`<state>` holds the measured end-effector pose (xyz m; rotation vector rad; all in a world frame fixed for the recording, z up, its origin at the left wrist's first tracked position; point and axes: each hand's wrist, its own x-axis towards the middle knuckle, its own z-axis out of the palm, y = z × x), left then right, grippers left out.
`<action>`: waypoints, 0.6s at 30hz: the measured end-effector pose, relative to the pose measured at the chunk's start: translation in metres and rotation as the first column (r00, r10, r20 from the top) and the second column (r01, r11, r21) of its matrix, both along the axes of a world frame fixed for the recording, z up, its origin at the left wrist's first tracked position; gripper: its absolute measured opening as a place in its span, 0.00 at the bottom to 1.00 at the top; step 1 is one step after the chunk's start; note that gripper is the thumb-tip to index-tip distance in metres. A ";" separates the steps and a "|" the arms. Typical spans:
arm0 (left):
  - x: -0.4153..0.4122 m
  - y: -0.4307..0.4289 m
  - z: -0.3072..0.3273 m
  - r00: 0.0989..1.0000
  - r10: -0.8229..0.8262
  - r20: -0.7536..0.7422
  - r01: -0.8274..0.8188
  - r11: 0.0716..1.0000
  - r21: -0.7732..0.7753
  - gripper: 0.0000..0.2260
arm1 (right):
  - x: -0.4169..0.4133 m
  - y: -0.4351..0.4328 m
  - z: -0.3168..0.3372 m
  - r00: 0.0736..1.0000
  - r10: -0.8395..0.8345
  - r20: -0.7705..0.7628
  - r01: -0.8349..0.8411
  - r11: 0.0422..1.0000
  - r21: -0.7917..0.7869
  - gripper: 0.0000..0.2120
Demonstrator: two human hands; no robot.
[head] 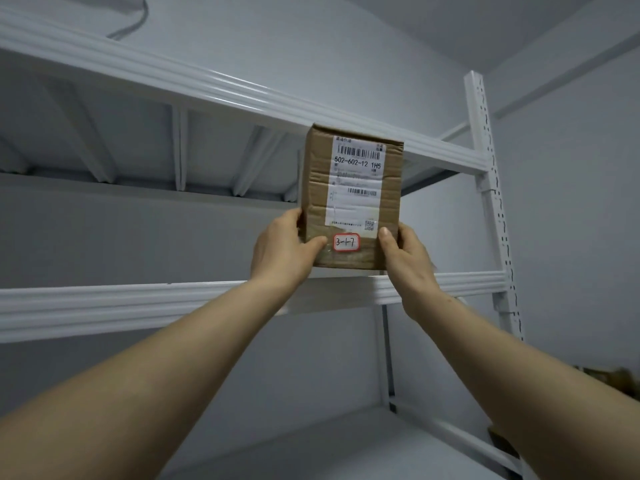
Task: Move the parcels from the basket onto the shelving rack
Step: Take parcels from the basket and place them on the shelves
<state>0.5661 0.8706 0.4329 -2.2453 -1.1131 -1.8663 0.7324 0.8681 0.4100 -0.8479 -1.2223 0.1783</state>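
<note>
A brown cardboard parcel [351, 195] stands upright at the front edge of the middle shelf of the white shelving rack [138, 303]. It carries a white shipping label and a small red-edged sticker reading 3-1-7. My left hand [284, 247] grips its lower left corner, thumb on the front face. My right hand [407, 258] grips the lower right corner the same way. Whether the parcel's base rests on the shelf or hangs just above it I cannot tell. The basket is out of view.
The rack's upper shelf beam [242, 95] runs just above the parcel's top. A white perforated upright post [488, 188] stands at the right. A lower shelf [346, 452] lies below. Something brown [609, 375] shows at the far right edge.
</note>
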 end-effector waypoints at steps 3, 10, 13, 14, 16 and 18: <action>0.023 0.019 0.005 0.994 0.080 -0.072 -0.083 0.996 -0.041 0.23 | 0.023 0.023 0.004 1.000 0.002 0.003 -0.002 1.000 -0.019 0.10; 0.077 0.061 0.005 0.978 0.144 -0.153 -0.166 0.976 -0.142 0.23 | 0.084 0.073 0.005 0.990 -0.025 0.138 0.035 0.997 -0.067 0.15; 0.092 0.073 0.003 0.946 0.232 -0.224 -0.269 0.951 -0.153 0.19 | 0.103 0.090 0.003 0.976 0.008 0.218 0.011 0.996 -0.087 0.16; 0.096 0.076 0.002 0.935 0.260 -0.241 -0.300 0.942 -0.149 0.17 | 0.108 0.096 0.002 0.968 0.008 0.251 0.012 0.997 -0.079 0.17; 0.103 0.079 0.000 0.927 0.286 -0.244 -0.327 0.933 -0.149 0.14 | 0.120 0.103 0.003 0.948 -0.023 0.316 0.038 0.998 -0.044 0.19; 0.108 0.077 -0.001 0.937 0.284 -0.204 -0.320 0.931 -0.174 0.15 | 0.132 0.107 0.006 0.922 -0.029 0.385 0.041 0.999 -0.023 0.22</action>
